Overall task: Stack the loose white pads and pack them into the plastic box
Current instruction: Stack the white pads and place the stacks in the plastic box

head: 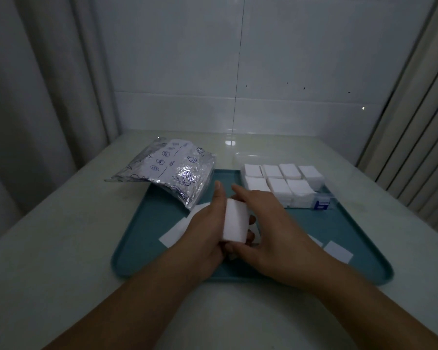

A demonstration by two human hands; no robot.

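Note:
A stack of white pads (235, 221) stands on edge between my two hands above the teal tray (314, 228). My left hand (208, 231) cups the stack from the left, thumb up along its side. My right hand (268, 223) presses it from the right, with the thumb under its near end. Loose white pads lie flat on the tray: one at the left (173, 234), partly under my left hand, and one at the right (338, 251). The clear plastic box (286, 184) at the tray's far right holds several stacks of pads.
A crinkled silver zip bag (167, 173) with blue print lies over the tray's far left corner. The tray sits on a pale table (61, 248) against a tiled wall. Curtains hang at both sides.

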